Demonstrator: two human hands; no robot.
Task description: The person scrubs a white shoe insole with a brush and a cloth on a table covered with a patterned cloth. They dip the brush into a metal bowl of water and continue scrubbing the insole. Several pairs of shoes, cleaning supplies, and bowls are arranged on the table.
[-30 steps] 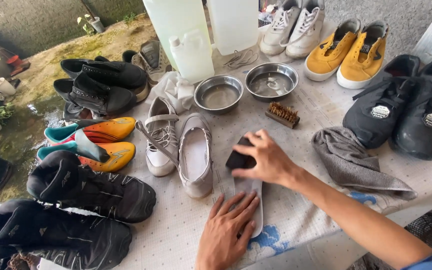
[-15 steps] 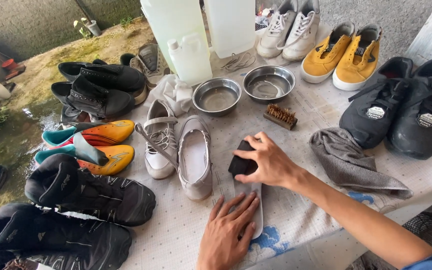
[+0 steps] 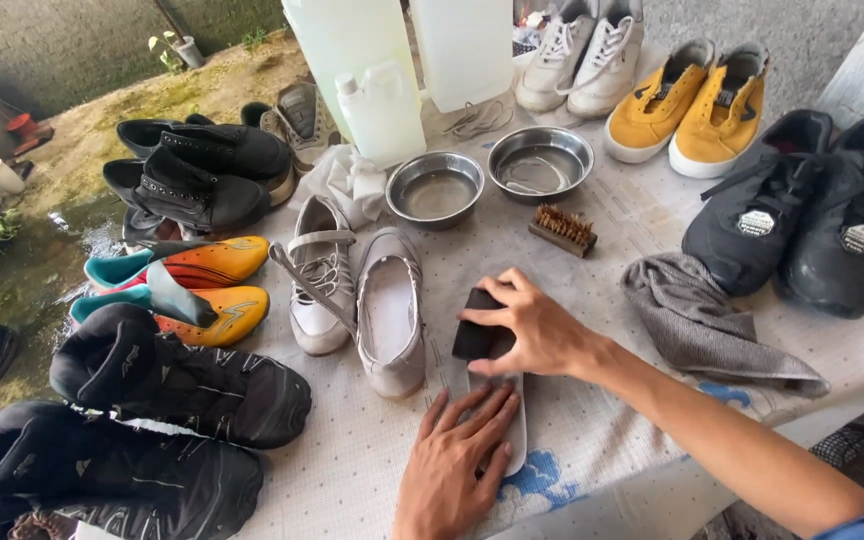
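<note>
head view: the left hand (image 3: 457, 465) lies flat, fingers spread, pinning a pale insole (image 3: 515, 425) to the table (image 3: 602, 420) at 6 o'clock. the right hand (image 3: 532, 325) has its fingers closed on a dark sponge (image 3: 479, 335), pressed on the insole's far end. the insole looks thin, light and floppy, likely to slide unless held flat near its heel. the sponge seems soft, best pinched by its sides. a grey shoe (image 3: 392, 310) lies at 9 o'clock of the sponge, a brush (image 3: 563, 229) at 1, a grey cloth (image 3: 702, 320) at 3.

Far centre: three translucent white plastic jugs (image 3: 384, 110). Right: white octagonal labels (image 3: 755, 222) on black shoes' tongues.
</note>
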